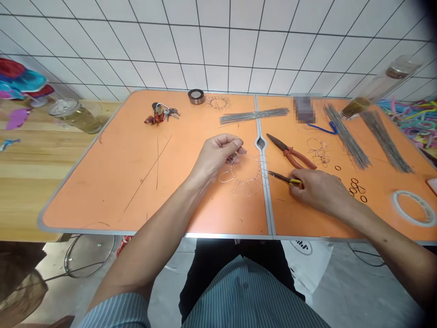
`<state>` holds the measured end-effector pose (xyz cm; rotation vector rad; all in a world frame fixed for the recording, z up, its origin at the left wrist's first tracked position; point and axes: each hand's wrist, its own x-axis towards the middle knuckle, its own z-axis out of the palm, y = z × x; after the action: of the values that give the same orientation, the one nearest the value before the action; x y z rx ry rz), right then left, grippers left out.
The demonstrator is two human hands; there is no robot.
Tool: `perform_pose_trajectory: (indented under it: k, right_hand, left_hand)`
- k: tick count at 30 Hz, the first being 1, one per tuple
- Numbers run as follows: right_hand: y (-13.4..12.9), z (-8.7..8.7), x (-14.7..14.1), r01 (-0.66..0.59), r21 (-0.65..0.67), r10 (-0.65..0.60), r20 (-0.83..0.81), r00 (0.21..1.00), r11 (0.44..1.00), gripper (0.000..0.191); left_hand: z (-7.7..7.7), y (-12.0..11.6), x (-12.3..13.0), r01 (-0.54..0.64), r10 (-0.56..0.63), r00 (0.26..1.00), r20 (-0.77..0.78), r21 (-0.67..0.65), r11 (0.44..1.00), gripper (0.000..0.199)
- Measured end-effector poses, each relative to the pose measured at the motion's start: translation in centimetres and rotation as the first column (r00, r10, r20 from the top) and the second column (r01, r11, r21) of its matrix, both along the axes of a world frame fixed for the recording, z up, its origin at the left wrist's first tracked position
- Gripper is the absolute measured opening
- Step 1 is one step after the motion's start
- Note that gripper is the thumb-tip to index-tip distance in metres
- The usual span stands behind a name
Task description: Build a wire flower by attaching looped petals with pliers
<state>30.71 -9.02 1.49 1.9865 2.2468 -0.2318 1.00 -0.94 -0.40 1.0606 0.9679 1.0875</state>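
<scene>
My left hand [221, 152] pinches the upper left edge of a thin wire ring [243, 181], which has several wire loops and ends standing out around its rim. The fingers cover part of the ring. At the ring's right side, my right hand [312, 187] is closed round small pliers with yellow-and-black handles [296, 181]. The dark tip of these pliers points left and lies close to the wire ends; whether the jaws grip a wire I cannot tell. Just beyond my right hand lie larger pliers with red handles [297, 157].
Bundles of straight wire [254, 116] lie on the orange folding table [136, 159]. Tape [196, 96], keys [167, 112] and another wire ring [218, 103] are at the back. Black small rings [355, 187], a white tape roll [414, 208] and a tall glass bottle [378, 89] stand or lie right.
</scene>
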Motion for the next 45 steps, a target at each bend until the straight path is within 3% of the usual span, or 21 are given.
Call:
perform_pose_trajectory:
  k: [5, 9, 12, 14, 20, 30, 45]
  right_hand:
    - [1.0, 1.9, 0.5, 0.095, 0.072, -0.084, -0.146, 0.986, 0.993, 0.017]
    - [1.9, 4.1, -1.0, -0.020, 0.084, 0.044, -0.294, 0.955, 0.996, 0.022]
    - [2.7, 4.8, -2.6, -0.191, 0.134, 0.220, -0.257, 0.941, 0.973, 0.028]
    - [3.2, 4.8, -3.6, -0.249, 0.161, 0.278, -0.194, 0.941, 0.955, 0.034]
    - [4.2, 4.2, -5.4, -0.279, 0.198, 0.301, -0.087, 0.950, 0.940, 0.050]
    - [5.0, 3.2, -5.7, -0.283, 0.216, 0.297, -0.037, 0.954, 0.935, 0.046]
    - [5.1, 3.0, -5.7, -0.306, 0.270, 0.327, -0.036, 0.944, 0.913, 0.048]
  left_hand:
    - [0.3, 0.0, 0.0, -0.013, 0.014, 0.999, 0.030, -0.033, 0.999, 0.022]
    - [0.6, 0.0, 0.1, -0.009, 0.010, 1.000, 0.019, -0.051, 0.999, 0.022]
    - [0.7, 0.0, 0.0, -0.015, 0.016, 1.000, 0.020, -0.056, 0.998, 0.020]
    - [0.8, 0.2, -0.1, -0.017, 0.018, 1.000, 0.024, -0.064, 0.998, 0.020]
    - [0.5, 0.7, -0.5, -0.030, 0.031, 0.999, 0.020, -0.069, 0.997, 0.019]
    - [0.4, 0.8, -0.8, -0.021, 0.026, 0.999, 0.043, -0.130, 0.991, 0.022]
    - [0.9, 0.6, -0.6, 0.011, 0.011, 0.996, 0.092, -0.234, 0.972, 0.022]
